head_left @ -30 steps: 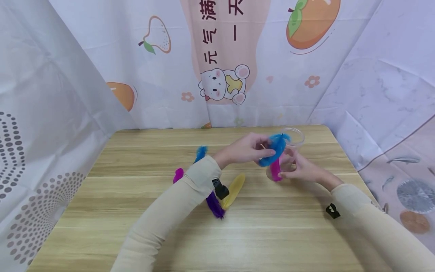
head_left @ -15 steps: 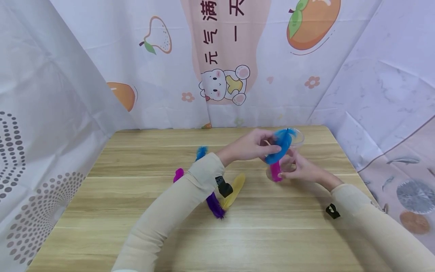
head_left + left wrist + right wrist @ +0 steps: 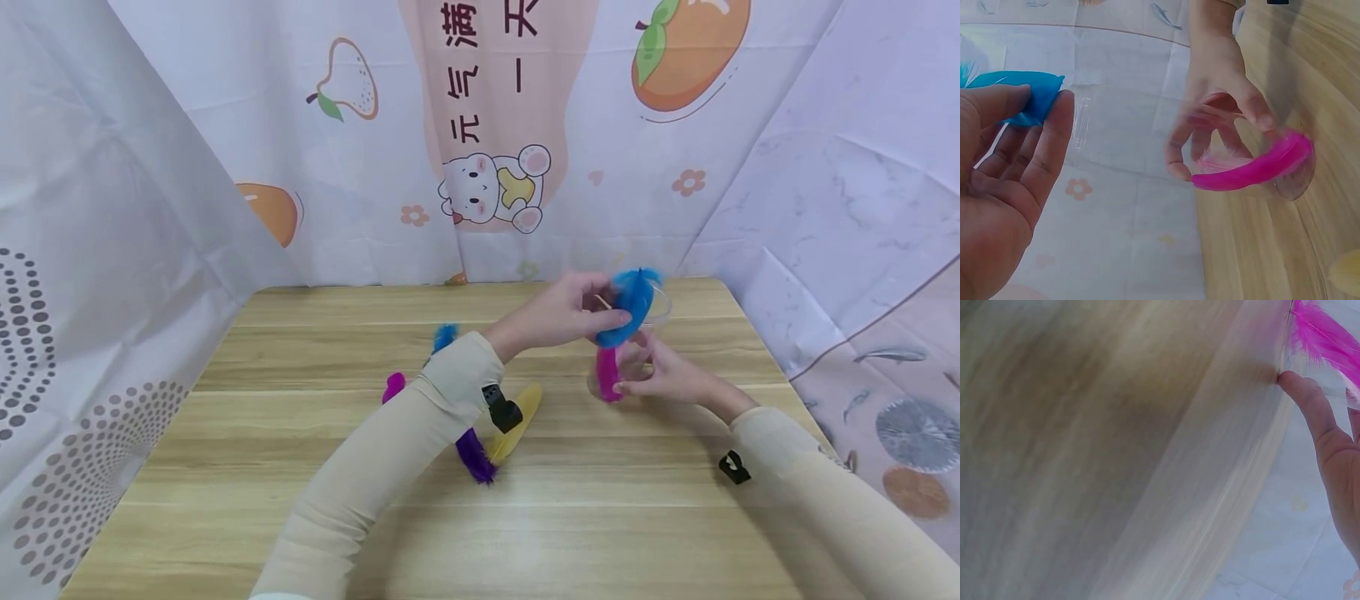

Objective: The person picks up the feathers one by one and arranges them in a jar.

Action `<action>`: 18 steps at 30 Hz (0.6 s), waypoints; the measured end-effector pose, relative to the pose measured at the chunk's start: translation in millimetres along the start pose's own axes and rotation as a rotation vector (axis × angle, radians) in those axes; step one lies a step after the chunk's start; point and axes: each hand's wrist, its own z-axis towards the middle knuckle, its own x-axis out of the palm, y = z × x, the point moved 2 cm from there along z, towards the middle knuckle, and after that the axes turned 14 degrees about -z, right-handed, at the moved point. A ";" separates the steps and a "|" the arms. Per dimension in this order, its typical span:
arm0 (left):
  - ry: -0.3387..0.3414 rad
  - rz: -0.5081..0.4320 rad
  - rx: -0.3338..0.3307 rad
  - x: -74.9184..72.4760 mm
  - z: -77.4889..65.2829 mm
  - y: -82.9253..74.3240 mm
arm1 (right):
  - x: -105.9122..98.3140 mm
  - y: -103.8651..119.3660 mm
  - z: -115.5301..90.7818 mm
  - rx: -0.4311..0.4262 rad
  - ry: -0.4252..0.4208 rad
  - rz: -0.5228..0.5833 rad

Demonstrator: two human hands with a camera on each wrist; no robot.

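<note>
My left hand [image 3: 570,310] pinches a curved blue feather [image 3: 635,304] between thumb and fingers, up near the mouth of a tall clear cup [image 3: 1129,128]. Its transparent rim shows just behind the feather in the head view. My right hand [image 3: 670,372] has its thumb and fingers curled round the lower part of this cup, which stands upright on the table. Inside, close to the bottom, is a bright pink feather [image 3: 1254,170]. In the right wrist view only part of the right hand [image 3: 1335,456] shows beside the pink feather.
Left of the cup lie a yellow feather [image 3: 522,417], a purple feather [image 3: 475,457], a magenta feather [image 3: 393,386] and another blue feather [image 3: 445,336], some partly behind the left sleeve. A printed curtain [image 3: 360,242] hangs behind the wooden table [image 3: 570,517].
My left hand has risen and shifted right with the blue feather, from beside the cup up toward its rim. The right hand and the cup have stayed in place.
</note>
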 end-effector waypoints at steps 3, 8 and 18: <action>-0.011 -0.001 0.003 1.3 0.5 -0.7 | 0.1 -0.6 0.6 -0.012 -0.004 0.012; -0.028 0.005 0.001 3.3 1.0 0.8 | -0.4 0.6 0.4 -0.026 -0.005 0.006; -0.039 -0.008 0.010 3.6 3.3 2.2 | 0.7 0.0 -0.6 0.001 0.011 0.014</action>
